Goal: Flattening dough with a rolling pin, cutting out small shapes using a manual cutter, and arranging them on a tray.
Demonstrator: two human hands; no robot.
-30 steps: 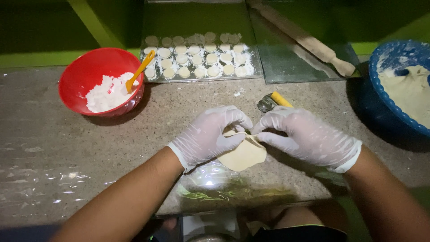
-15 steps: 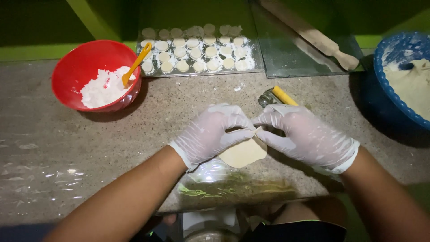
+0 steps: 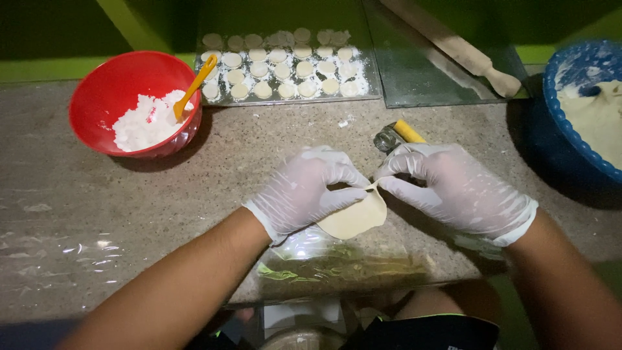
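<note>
Between my two gloved hands, just above the counter's near edge, I hold a flat round of dough. My left hand cups its left side; my right hand pinches the upper rim, equally close.

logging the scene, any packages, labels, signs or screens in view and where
No labels, signs or screens show.
Clear plastic bag: flat and crumpled at the near counter edge, just below the dough round that the left hand and right hand hold; something greenish shows through.
</note>
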